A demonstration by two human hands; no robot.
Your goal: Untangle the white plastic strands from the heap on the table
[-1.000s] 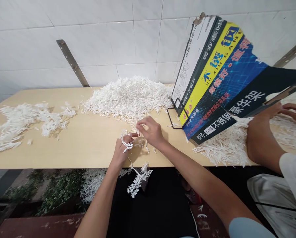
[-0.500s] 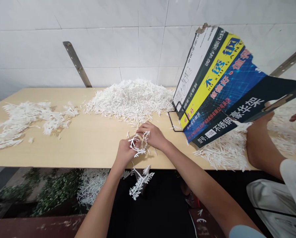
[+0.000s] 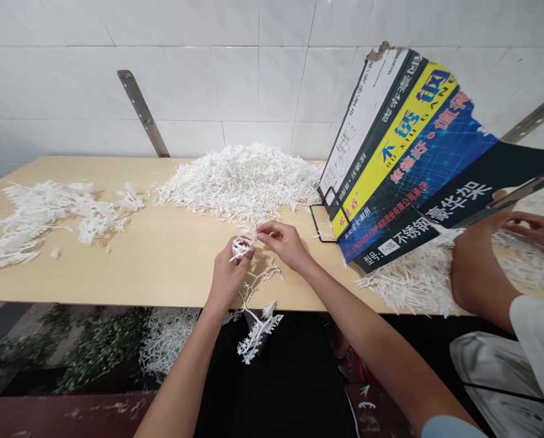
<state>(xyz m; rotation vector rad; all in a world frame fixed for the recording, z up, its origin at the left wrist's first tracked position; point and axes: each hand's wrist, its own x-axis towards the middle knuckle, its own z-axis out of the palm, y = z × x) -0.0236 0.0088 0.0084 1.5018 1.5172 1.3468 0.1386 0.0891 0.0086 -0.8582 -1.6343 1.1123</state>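
Note:
Near the front edge of the wooden table, my left hand (image 3: 230,267) is closed on a white branched plastic piece (image 3: 259,328), whose lower branches hang past the edge. My right hand (image 3: 283,242) is beside it, thumb and forefinger pinched at a small white tip of the piece; what exactly lies between them is too small to tell. Behind both hands rises a large heap of small white pieces (image 3: 244,179). Larger white branched clusters (image 3: 53,213) lie at the left of the table.
A torn printed cardboard sheet (image 3: 413,158) stands in a black wire holder (image 3: 320,225) at the right. Beyond it are another person's hands (image 3: 538,231) and more white pieces (image 3: 403,283). Below the table are green plants (image 3: 107,347) and a white branched mass (image 3: 166,340).
My left hand has turned, bunching the top of the piece, and some branches now hang lower. My right hand has shifted slightly right, into a pinch. The other person's far hand has moved left.

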